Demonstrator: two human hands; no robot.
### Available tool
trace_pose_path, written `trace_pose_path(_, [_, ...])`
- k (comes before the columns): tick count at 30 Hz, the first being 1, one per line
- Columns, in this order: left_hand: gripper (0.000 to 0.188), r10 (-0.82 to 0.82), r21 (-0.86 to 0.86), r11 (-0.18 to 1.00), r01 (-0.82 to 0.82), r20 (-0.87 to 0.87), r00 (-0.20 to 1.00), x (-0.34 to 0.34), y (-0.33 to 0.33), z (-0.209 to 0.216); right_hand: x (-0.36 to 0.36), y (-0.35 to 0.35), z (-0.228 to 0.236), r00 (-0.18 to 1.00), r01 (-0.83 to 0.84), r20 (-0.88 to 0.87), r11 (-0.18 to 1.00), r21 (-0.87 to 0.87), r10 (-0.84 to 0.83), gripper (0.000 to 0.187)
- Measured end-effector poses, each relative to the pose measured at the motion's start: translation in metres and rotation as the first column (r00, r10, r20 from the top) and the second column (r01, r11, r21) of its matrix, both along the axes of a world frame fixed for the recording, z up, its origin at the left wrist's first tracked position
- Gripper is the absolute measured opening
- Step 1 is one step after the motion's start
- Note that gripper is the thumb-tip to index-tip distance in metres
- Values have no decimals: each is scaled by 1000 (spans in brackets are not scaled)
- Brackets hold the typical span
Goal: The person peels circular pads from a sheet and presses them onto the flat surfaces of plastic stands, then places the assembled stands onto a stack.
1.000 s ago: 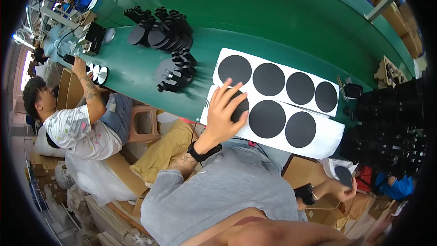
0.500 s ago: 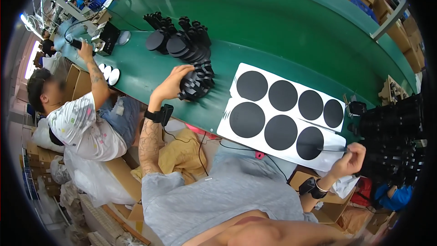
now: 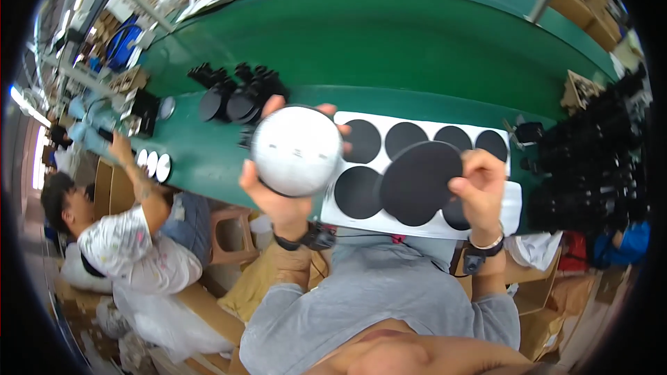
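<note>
My left hand (image 3: 283, 210) is wrapped round a round base (image 3: 297, 151) with a silvery-white face turned up, fingers spread along its rim. What lies under that face is hidden. To its right, my right hand (image 3: 484, 187) pinches the right edge of a black round pad (image 3: 420, 179) between thumb and fingers. The pad hovers over a white sheet (image 3: 512, 210) that carries several more black round pads (image 3: 358, 193), and it covers part of them. The base and the pad in my hands are apart.
Black parts with round bases (image 3: 244, 103) stand on the green bench (image 3: 198, 170) behind my left hand. Tall black stacks (image 3: 587, 167) stand at the right. A co-worker (image 3: 132, 243) sits at the left, near several white discs (image 3: 153, 164).
My left hand has come from the black parts toward the middle with the round base, its pale face now up. My right hand has lifted a black round pad and moved left.
</note>
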State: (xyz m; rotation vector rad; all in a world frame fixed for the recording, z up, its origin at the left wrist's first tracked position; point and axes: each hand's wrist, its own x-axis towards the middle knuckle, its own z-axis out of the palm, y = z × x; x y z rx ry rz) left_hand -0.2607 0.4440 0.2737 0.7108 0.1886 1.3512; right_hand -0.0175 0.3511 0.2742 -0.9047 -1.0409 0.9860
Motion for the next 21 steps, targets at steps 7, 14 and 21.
trace_pose_path(7, [85, -107, 55, 992, 117, -163, 981, 88, -39, -9, -12, -2, -7, 958, -69, -283, 994, -82, 43, 12])
trace_pose_path(14, [82, -139, 142, 974, 178, -246, 959, 98, -43, -18, -4, -17, -9, 959, 18, -278, 994, -106, -47, 10])
trace_pose_path(21, [84, -205, 75, 974, 215, -127, 970, 108, -49, -16, -3, -20, -13, 922, 7, -386, 998, -65, -32, 8])
